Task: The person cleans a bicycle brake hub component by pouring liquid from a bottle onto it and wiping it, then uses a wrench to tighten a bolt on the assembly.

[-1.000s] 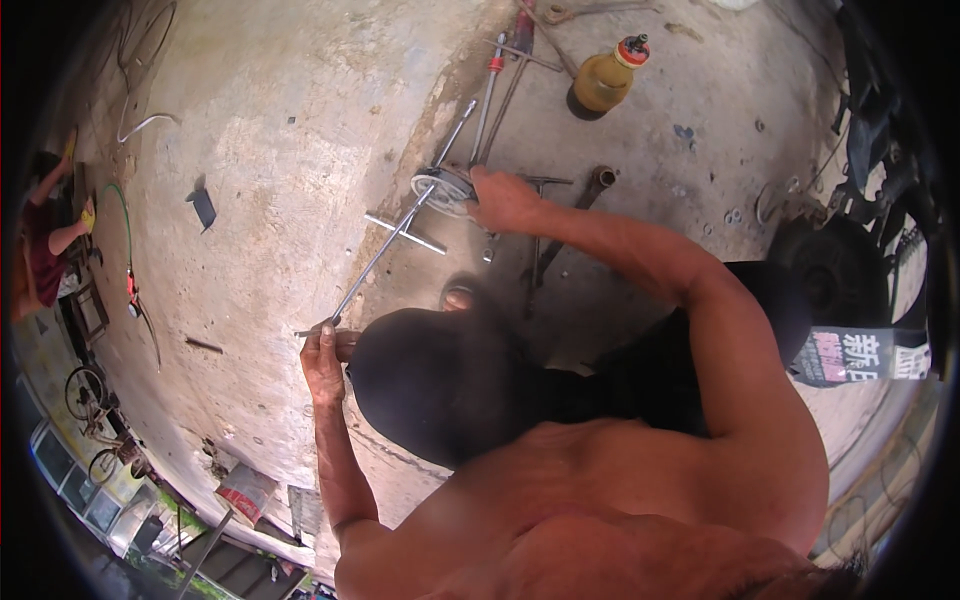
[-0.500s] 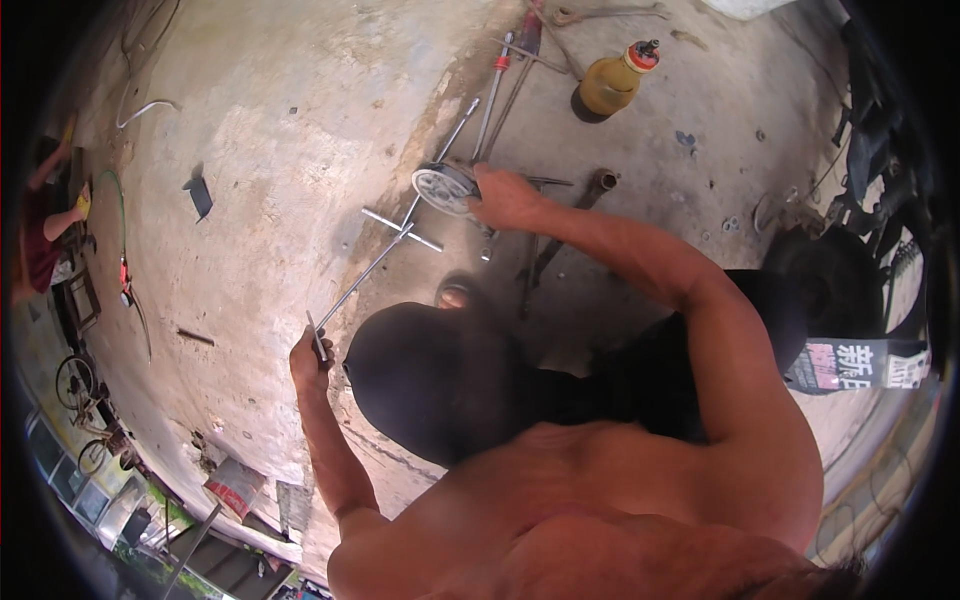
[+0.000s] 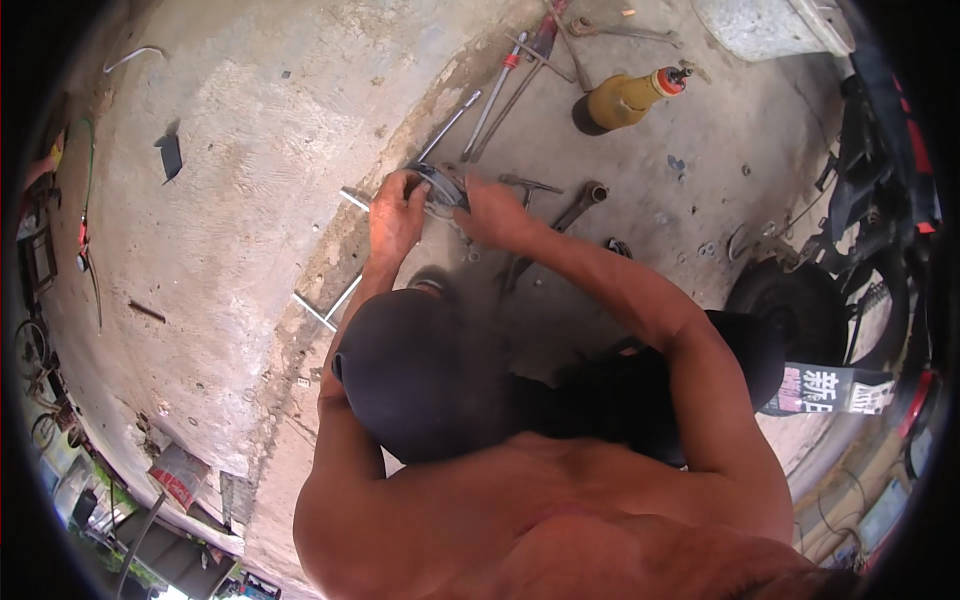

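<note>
A round, wheel-like metal part [image 3: 440, 188] with a pale rim is held low over the concrete floor, partly hidden by my fingers. My left hand [image 3: 397, 218] closes on its left edge with thumb and fingers. On the other side, my right hand [image 3: 497, 212] grips it. Beneath my left forearm lies a T-handle wrench [image 3: 315, 312], its shaft partly covered. A second T-handle wrench has its crossbar [image 3: 354, 199] beside my left hand and its shaft [image 3: 448, 125] running beyond the round part. A dark T-shaped tool [image 3: 530, 184] rests just right of my right hand.
Farther off stand a yellow bottle [image 3: 622, 102] with a red cap and a whitish bucket [image 3: 770, 28]. A dark socket wrench [image 3: 575, 213] and a red-collared rod [image 3: 497, 92] lie about. At right is a black tire [image 3: 785, 305]. Another person's hand shows at the left edge.
My left hand has let go of the T-handle wrench, now on the floor, and moved up and right onto the round part. My right hand keeps its hold. The view has shifted slightly.
</note>
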### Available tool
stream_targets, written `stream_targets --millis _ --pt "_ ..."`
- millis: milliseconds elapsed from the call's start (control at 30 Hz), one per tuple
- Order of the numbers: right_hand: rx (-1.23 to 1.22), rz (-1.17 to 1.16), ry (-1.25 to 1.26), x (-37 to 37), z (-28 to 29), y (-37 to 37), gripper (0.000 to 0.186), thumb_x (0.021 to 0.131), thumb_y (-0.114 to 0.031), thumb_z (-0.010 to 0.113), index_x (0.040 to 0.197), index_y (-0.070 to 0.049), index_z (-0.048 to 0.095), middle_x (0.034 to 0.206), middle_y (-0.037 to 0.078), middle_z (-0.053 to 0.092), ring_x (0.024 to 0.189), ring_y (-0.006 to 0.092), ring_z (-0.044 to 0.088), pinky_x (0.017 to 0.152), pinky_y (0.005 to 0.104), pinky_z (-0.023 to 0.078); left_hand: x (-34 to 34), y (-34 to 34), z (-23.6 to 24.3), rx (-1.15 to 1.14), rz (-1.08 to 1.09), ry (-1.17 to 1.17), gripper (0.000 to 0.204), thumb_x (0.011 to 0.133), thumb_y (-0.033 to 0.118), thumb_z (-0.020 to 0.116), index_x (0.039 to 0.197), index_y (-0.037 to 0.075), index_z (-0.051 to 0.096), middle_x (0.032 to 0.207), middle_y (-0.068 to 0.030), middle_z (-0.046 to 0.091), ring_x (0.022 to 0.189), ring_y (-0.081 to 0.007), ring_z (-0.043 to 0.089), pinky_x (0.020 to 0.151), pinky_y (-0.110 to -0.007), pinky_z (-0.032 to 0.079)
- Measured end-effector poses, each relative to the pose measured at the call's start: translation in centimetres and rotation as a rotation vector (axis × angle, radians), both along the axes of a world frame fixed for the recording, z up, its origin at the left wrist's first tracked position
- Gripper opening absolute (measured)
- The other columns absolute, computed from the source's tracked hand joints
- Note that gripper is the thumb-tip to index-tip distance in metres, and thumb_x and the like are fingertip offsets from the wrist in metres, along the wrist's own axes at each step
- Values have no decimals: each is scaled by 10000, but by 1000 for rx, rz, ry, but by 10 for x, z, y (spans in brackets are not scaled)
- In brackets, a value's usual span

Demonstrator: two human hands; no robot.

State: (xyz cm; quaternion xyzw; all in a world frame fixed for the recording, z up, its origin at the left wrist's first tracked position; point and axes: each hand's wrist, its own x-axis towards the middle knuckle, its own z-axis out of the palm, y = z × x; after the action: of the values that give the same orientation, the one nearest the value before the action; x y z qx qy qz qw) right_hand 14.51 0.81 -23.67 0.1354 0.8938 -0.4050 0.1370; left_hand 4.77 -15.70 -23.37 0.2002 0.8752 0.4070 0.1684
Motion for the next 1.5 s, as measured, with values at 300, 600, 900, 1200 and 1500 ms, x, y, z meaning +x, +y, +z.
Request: stream_targets --millis 300,600,900,1200,1500 --pt "-40 -47 -92 -5 9 4 507 852 -258 706 1178 81 517 970 328 665 938 491 646 847 532 516 8 1 -17 46 122 -248 232 987 243 624 985 13 655 870 -137 713 738 -231 688 694 -377 533" --pt "-49 -45 -33 -4 -4 4 468 848 -272 711 1115 65 526 976 320 673 945 477 660 848 522 529 -18 -18 -33 378 367 -750 306 1024 301 541 847 58 598 689 -44 611 575 -128 566 526 -279 470" --pt "-296 -176 47 0 -10 17 534 829 -300 719 1235 17 577 1127 274 673 1091 421 644 939 460 516 -45 -28 -13 -164 180 -133 470 962 307 642 1320 7 594 1114 -186 714 1044 -312 695 893 -411 548" --pt "-248 -26 -133 3 10 2 546 827 -328 709 1195 56 583 1128 302 662 1084 438 641 940 471 508 -26 -34 -39 338 34 -441 623 900 277 734 1421 18 509 1356 -161 561 1256 -248 549 1068 -352 438" --pt "-136 -117 -182 0 0 33 635 801 -352 725 1269 48 566 1137 278 671 1072 397 657 949 422 500 -20 -21 -27 149 40 -437 354 804 217 852 951 2 612 797 -33 653 751 -104 595 683 -265 509"
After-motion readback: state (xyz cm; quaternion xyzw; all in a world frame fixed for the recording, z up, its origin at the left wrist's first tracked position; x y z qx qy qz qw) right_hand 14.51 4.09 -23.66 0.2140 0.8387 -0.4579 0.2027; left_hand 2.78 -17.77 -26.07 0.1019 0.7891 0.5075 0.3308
